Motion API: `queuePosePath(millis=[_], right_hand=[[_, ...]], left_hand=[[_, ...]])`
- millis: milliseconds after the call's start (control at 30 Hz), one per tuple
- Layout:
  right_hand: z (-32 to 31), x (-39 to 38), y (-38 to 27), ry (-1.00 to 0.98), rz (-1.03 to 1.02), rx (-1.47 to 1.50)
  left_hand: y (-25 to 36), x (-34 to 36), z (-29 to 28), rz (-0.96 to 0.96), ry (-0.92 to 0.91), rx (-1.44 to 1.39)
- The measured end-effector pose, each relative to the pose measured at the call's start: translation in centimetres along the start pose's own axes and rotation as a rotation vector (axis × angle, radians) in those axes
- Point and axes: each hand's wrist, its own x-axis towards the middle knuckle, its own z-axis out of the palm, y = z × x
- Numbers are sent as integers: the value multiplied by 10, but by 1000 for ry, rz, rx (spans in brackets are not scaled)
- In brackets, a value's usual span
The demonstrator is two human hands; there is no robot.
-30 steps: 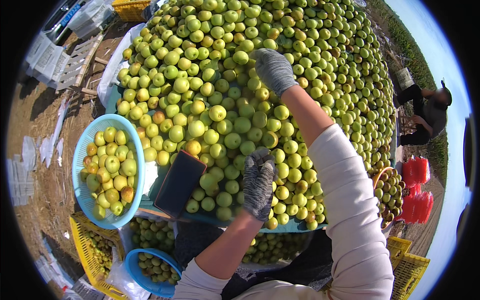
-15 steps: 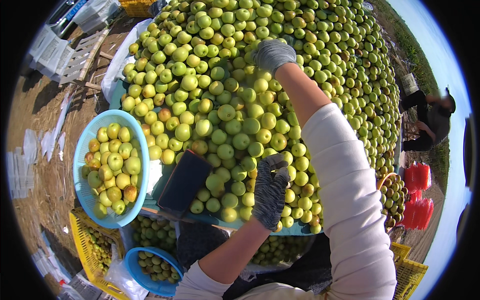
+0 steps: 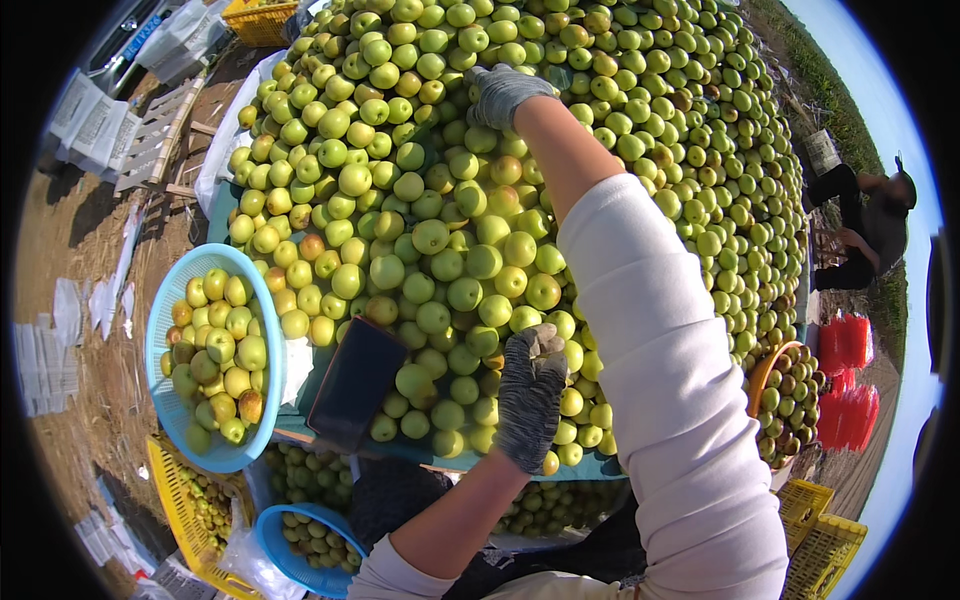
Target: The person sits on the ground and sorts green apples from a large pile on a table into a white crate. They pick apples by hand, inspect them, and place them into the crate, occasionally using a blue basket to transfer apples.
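Observation:
A large heap of round green-yellow fruit (image 3: 430, 236), like small apples or jujubes, spreads before me. My right hand (image 3: 508, 97), in a grey knit glove, reaches far into the heap, its fingers curled down among the fruit; what they grip is hidden. Nearer me, my left hand (image 3: 532, 395), gloved in streaked grey, is just above the heap's front edge. Its fingers are curled in and closed, and I cannot make out anything within them. Left of that hand, a dark flat rectangular device (image 3: 357, 384) lies beside the fruit.
A light-blue basket (image 3: 157, 350) of picked fruit stands at the left; a second blue basin (image 3: 272, 530) and a yellow crate (image 3: 168, 500) sit lower. An orange-rimmed basket (image 3: 757, 385) is at right, near red bundles (image 3: 846, 420). A person in dark clothes (image 3: 868, 232) sits beyond.
My right hand has moved left and farther into the heap. My left hand's fingers have drawn together, closing the gap beside the thumb. The view has shifted slightly, and some fruit has changed place.

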Motion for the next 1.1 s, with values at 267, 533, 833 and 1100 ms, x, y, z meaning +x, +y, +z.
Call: queuePosePath(millis=[267,533,833,1100], right_hand=[[27,-78,-5,191,-293,-71],[40,-223,18,208,-752,729],[47,-121,170,321,315,174],[33,-173,146,186,175,25]], left_hand=[[11,9,-12,64,111,-223],[18,20,-12,71,-13,-746],[12,17,-18,23,-83,-396],[10,12,-12,0,-130,-304]])
